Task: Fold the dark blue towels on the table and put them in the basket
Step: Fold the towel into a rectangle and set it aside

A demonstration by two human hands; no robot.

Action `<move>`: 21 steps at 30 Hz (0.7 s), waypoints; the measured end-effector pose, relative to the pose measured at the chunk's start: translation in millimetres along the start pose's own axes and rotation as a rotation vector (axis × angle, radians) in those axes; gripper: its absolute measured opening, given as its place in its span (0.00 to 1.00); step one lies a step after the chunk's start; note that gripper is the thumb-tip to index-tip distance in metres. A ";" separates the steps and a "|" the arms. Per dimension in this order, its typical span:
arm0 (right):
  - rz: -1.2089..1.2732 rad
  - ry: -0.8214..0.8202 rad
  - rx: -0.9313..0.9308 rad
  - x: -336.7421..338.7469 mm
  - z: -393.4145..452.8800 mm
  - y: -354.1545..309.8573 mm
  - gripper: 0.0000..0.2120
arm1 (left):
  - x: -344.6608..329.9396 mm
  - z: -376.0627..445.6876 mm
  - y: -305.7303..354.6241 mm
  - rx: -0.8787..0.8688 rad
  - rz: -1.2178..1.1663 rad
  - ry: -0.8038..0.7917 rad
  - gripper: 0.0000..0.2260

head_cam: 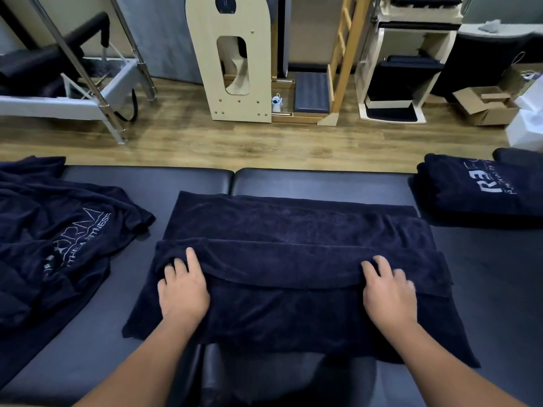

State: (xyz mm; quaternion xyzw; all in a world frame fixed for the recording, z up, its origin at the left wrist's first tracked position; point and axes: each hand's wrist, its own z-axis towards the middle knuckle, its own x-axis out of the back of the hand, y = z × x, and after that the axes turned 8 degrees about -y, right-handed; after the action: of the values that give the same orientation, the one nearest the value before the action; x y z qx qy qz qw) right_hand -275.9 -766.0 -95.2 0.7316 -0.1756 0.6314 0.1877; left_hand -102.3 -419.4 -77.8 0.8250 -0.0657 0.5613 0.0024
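Note:
A dark blue towel (293, 230) lies spread across the middle of the padded table (323, 180), its near part folded over into a long band. My left hand (182, 286) rests on the band's left end, fingers curled into the fold. At the band's right end my right hand (388, 289) does the same. A heap of loose dark blue towels with white lettering (58, 230) lies at the left. A stack of folded towels (476, 186) sits at the right edge. No basket is in view.
Beyond the table's far edge is a wooden floor (205, 139). A metal-framed exercise machine (88, 92) stands back left, a pale wooden apparatus (235, 69) in the middle, a white shelf unit (396, 83) and an open cardboard box (484, 107) back right.

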 end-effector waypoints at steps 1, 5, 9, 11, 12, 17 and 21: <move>-0.018 0.031 0.008 1.2 8.5 2.3 0.21 | 4.7 8.3 3.1 0.013 -0.026 -0.001 0.39; -0.039 0.118 0.034 6.0 48.0 15.2 0.16 | 24.5 46.0 11.7 -0.018 -0.152 0.041 0.38; -0.041 0.191 0.018 26.5 107.4 20.7 0.14 | 44.2 90.8 23.6 0.003 -0.287 0.041 0.35; -0.053 0.188 -0.006 40.2 139.6 21.3 0.12 | 54.2 109.4 32.3 0.013 -0.304 0.034 0.35; -0.062 0.156 -0.020 46.5 153.5 21.4 0.10 | 58.9 116.3 37.4 0.020 -0.314 0.025 0.36; -0.129 -0.094 -0.026 43.3 185.8 22.5 0.12 | 70.9 126.8 58.1 0.041 -0.175 -0.002 0.33; -0.036 -0.162 0.009 30.9 174.5 33.4 0.23 | 67.4 131.7 73.0 -0.281 0.001 -0.036 0.28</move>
State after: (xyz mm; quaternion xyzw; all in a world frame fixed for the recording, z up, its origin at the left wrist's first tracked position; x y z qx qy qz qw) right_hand -138.4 -882.2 -86.0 0.7843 -0.1740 0.5673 0.1810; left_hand 35.8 -509.1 -69.1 0.8265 -0.1440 0.5317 0.1164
